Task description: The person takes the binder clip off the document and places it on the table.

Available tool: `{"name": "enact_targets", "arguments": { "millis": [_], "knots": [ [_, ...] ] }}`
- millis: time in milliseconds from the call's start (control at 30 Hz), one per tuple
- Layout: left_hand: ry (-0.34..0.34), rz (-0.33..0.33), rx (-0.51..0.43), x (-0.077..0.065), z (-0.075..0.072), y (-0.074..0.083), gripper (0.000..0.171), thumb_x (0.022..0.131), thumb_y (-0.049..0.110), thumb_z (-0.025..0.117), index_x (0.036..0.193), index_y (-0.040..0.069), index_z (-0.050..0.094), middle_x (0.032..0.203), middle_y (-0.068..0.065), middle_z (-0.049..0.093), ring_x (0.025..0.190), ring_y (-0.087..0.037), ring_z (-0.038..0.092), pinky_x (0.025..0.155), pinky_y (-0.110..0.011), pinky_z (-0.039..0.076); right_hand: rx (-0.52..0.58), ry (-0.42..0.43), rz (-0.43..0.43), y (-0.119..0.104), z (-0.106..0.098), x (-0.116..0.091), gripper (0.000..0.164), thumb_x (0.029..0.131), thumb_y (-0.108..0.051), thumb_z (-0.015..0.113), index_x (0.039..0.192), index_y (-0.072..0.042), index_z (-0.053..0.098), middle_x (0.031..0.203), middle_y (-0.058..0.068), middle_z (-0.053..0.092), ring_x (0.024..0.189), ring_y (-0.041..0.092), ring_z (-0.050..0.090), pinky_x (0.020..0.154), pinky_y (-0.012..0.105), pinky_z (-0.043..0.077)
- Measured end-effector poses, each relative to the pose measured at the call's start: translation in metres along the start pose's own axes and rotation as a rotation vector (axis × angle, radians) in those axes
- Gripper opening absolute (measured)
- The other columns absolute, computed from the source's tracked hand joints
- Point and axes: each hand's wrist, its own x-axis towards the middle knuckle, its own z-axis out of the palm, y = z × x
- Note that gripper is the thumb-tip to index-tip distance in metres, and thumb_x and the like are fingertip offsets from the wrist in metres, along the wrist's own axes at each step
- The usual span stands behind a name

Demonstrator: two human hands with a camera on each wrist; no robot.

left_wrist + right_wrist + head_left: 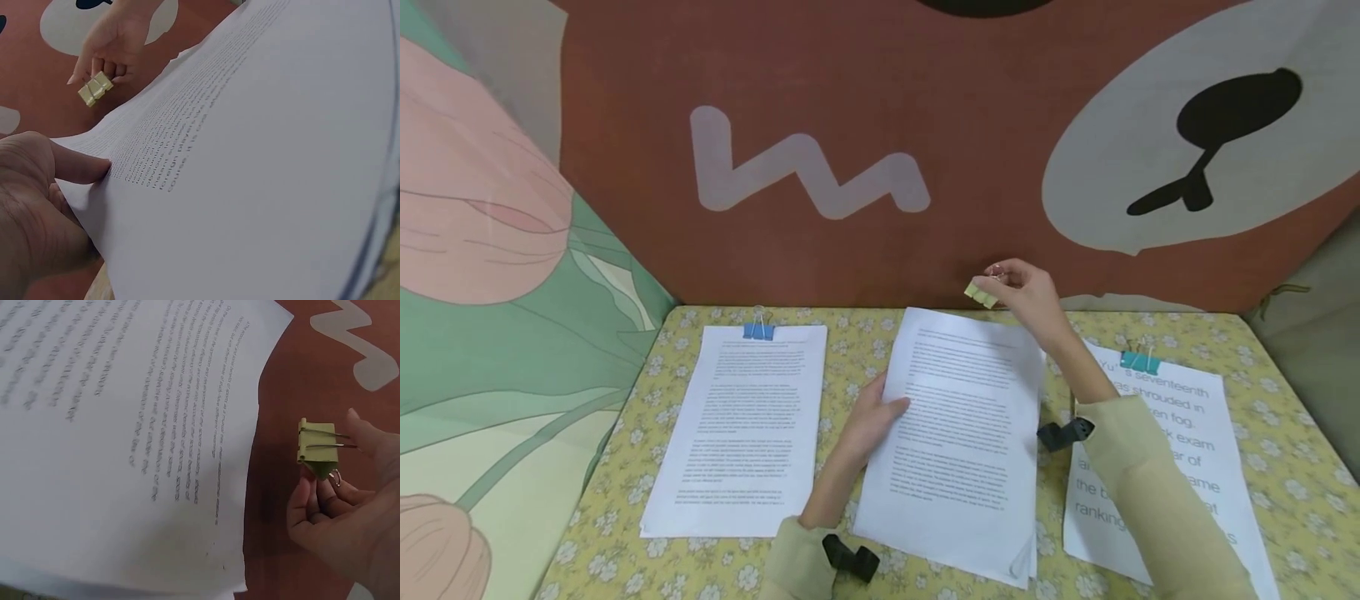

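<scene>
A stack of printed sheets [958, 442] is lifted at the middle of the table. Its left edge is gripped by my left hand [872, 421], the thumb [81, 165] lying on the top page and the other fingers mostly hidden beneath. Beyond the stack's top right corner, my right hand [1030, 300] holds a yellow-green binder clip [320, 447]. Thumb and fingers are at the clip's wire handles, and in the right wrist view the clip is apart from the paper's uneven top edge.
To the left lies a printed stack [737, 433] with a blue binder clip [758, 332] on its top edge. At right, partly behind my forearm, are large-print sheets [1206, 417] with a teal binder clip [1140, 362]. A floral cloth [602, 500] covers the table; a patterned brown wall [820, 258] rises behind.
</scene>
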Motion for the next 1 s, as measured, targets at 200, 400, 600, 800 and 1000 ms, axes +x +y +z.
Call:
{"name": "enact_targets", "arguments": {
  "millis": [200, 400, 600, 800, 1000],
  "knots": [
    [0.010, -0.019, 0.000, 0.002, -0.004, -0.002, 0.060, 0.098, 0.003, 0.053, 0.157, 0.005, 0.041, 0.159, -0.014, 0.045, 0.147, -0.032, 0.041, 0.122, -0.051, 0.028, -0.025, -0.027, -0.012, 0.006, -0.006, -0.016, 0.056, 0.099, -0.033, 0.072, 0.141, 0.001, 0.055, 0.101, 0.004, 0.061, 0.097, 0.015, 0.059, 0.080, 0.027, 0.050],
    [0.062, -0.046, 0.016, 0.003, -0.008, 0.000, 0.060, 0.098, 0.005, 0.055, 0.157, 0.006, 0.042, 0.159, -0.014, 0.046, 0.147, -0.034, 0.041, 0.122, -0.052, 0.027, -0.045, -0.014, -0.020, 0.010, -0.011, -0.032, 0.059, 0.101, -0.032, 0.071, 0.145, 0.001, 0.051, 0.106, 0.010, 0.063, 0.099, 0.016, 0.058, 0.081, 0.028, 0.050],
    [0.082, -0.047, 0.020, 0.003, -0.011, 0.000, 0.059, 0.099, 0.005, 0.055, 0.156, 0.005, 0.043, 0.157, -0.015, 0.048, 0.147, -0.035, 0.042, 0.122, -0.053, 0.027, -0.060, -0.027, -0.006, 0.017, -0.016, -0.045, 0.056, 0.101, -0.031, 0.070, 0.143, 0.001, 0.051, 0.106, 0.010, 0.065, 0.099, 0.015, 0.058, 0.081, 0.030, 0.050],
    [0.075, -0.041, 0.007, 0.003, -0.013, 0.000, 0.058, 0.099, 0.004, 0.054, 0.155, 0.007, 0.045, 0.154, -0.014, 0.052, 0.144, -0.033, 0.046, 0.121, -0.052, 0.029, -0.099, -0.047, 0.016, 0.027, -0.021, -0.057, 0.053, 0.102, -0.031, 0.069, 0.142, 0.000, 0.053, 0.110, 0.015, 0.067, 0.097, 0.011, 0.059, 0.082, 0.030, 0.053],
    [0.080, -0.042, 0.000, 0.004, -0.014, -0.001, 0.057, 0.099, 0.004, 0.054, 0.155, 0.006, 0.045, 0.154, -0.014, 0.051, 0.145, -0.033, 0.044, 0.122, -0.051, 0.027, -0.104, -0.063, 0.060, 0.038, -0.024, -0.068, 0.054, 0.102, -0.035, 0.068, 0.144, -0.003, 0.055, 0.112, 0.014, 0.067, 0.098, 0.014, 0.060, 0.083, 0.034, 0.054]
  ]
}}
